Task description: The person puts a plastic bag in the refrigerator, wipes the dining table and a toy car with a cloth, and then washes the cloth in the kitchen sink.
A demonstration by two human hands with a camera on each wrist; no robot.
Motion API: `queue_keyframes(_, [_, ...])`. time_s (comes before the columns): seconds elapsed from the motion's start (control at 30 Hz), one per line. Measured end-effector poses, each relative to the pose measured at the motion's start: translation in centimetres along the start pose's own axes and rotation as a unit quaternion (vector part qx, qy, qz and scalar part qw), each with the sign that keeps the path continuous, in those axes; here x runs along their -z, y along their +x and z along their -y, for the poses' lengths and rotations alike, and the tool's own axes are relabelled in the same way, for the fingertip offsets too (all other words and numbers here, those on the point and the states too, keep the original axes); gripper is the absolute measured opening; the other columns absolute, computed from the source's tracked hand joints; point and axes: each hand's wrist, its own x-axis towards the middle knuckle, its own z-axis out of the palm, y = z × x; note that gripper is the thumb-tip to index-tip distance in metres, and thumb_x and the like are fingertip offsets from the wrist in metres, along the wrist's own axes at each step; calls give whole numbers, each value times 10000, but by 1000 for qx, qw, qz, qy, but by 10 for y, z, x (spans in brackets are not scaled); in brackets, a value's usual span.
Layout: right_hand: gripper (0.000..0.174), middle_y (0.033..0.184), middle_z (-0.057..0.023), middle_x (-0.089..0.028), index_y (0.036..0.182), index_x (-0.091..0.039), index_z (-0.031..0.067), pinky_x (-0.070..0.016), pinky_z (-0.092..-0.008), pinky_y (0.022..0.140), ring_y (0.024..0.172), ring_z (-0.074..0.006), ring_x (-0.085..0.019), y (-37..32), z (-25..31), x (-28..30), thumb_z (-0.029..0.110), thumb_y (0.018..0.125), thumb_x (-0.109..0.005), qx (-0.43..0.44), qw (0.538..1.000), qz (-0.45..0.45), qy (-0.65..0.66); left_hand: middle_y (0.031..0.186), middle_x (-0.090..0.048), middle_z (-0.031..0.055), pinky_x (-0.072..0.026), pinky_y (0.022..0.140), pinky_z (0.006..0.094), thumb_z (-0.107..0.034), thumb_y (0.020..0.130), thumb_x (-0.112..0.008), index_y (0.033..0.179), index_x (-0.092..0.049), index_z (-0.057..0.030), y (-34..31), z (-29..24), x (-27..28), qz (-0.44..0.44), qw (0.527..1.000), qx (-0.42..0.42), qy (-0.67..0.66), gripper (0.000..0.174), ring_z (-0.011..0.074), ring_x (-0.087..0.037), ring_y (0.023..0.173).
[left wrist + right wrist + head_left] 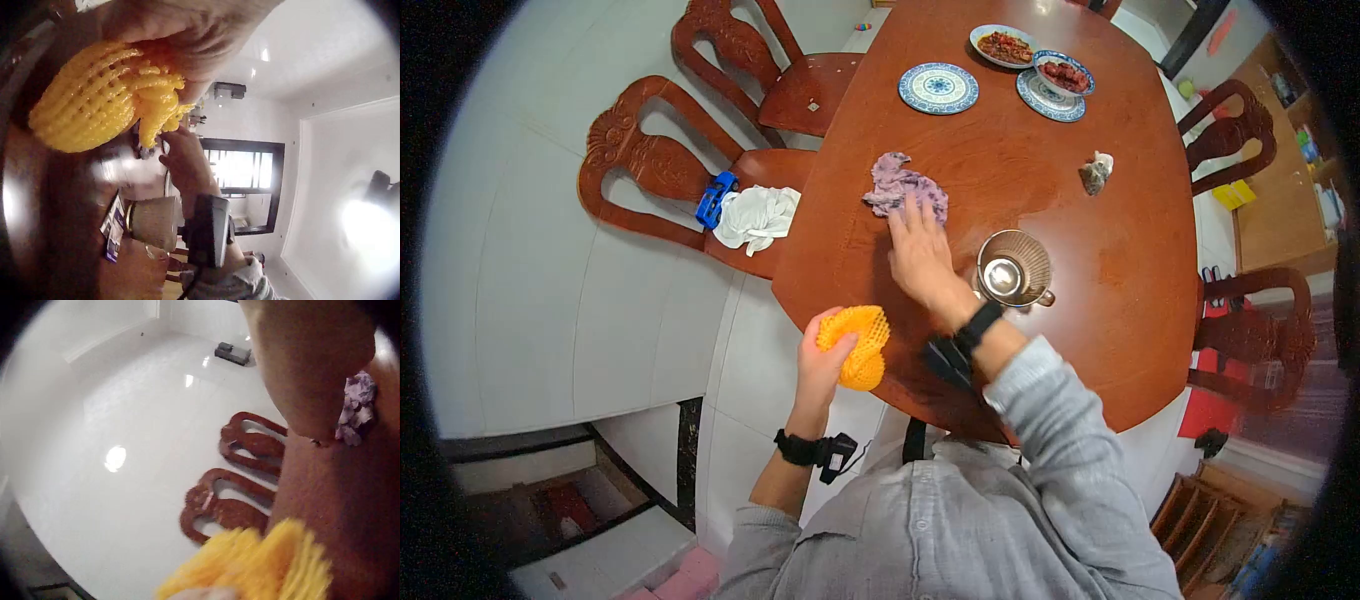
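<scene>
An orange-yellow foam fruit net [855, 345], bunched up, is gripped in my left hand [818, 362] at the table's near left edge. Close up in the left wrist view, the net [94, 100] shows its open mesh under the palm. My right hand [922, 255] reaches over the table, its fingers stretched out to the near edge of a crumpled purple cloth [905, 188]. In the right wrist view the cloth [357, 406] lies just beyond that hand. Beside the right wrist stands a brownish ribbed glass mug [1025, 262] with its handle toward the near right.
Toward the far end of the wooden table [1100, 330] are a blue-patterned plate [938, 88], a dish of food [1004, 46] and a bowl of food [1064, 74] over another plate. A small crumpled bag [1096, 173] lies to the right. White cloth [755, 217] covers a chair seat.
</scene>
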Motion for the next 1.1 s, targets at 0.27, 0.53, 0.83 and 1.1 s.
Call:
queue_keyframes(0.27, [372, 1088, -81, -507, 1134, -521, 67, -331, -458, 905, 1012, -246, -469, -26, 24, -66, 136, 775, -453, 61, 983, -32, -170, 1008, -568, 111, -472, 805, 284, 19, 775, -563, 1130, -461, 15, 5, 12, 55, -44, 999, 21, 19, 370, 172, -570, 901])
queue_keyframes(0.53, [322, 870, -52, -519, 1024, -600, 105, -396, -359, 774, 820, -219, -499, -156, 17, 8, 126, 705, -566, 202, 976, 44, 68, 1037, -565, 113, -465, 824, 299, -6, 722, -582, 1069, -517, 2, 5, -8, 21, 85, 968, -25, 236, 354, 194, -572, 921])
queue_keyframes(0.83, [232, 744, -2, -534, 892, -628, 123, -393, -329, 654, 743, -191, -509, -236, -36, 85, 143, 664, -596, 130, 988, 71, 42, 1300, -442, 112, -463, 817, 371, -171, 656, -629, 1165, -528, -108, -6, -23, -122, 381, 726, -137, 556, 523, 281, -526, 1071])
queue_keyframes(1.1, [277, 898, -104, -541, 901, -572, 43, -416, -381, 683, 830, -267, -525, -189, -43, 84, 234, 717, -650, -70, 996, -43, -29, 1314, -417, 129, -459, 801, 403, -240, 667, -645, 1109, -560, -105, -5, 0, -104, 358, 718, -137, 581, 471, 321, -560, 986])
